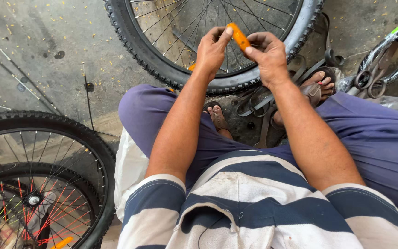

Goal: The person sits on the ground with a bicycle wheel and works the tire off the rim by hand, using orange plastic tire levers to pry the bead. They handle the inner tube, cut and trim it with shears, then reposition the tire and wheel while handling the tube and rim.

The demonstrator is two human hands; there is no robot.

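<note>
The floor (47, 55) is bare grey concrete, stained and sprinkled with small yellow flecks. Directly beyond the hands (240, 50), a knobby-tyred bicycle wheel (162, 64) stands on it. Below the hands, loose dark straps (259, 103) lie on the concrete. Well to the left of the hands and nearer the person, two more spoked wheels (70, 138) rest there, beside a white sack (130, 170).
</note>
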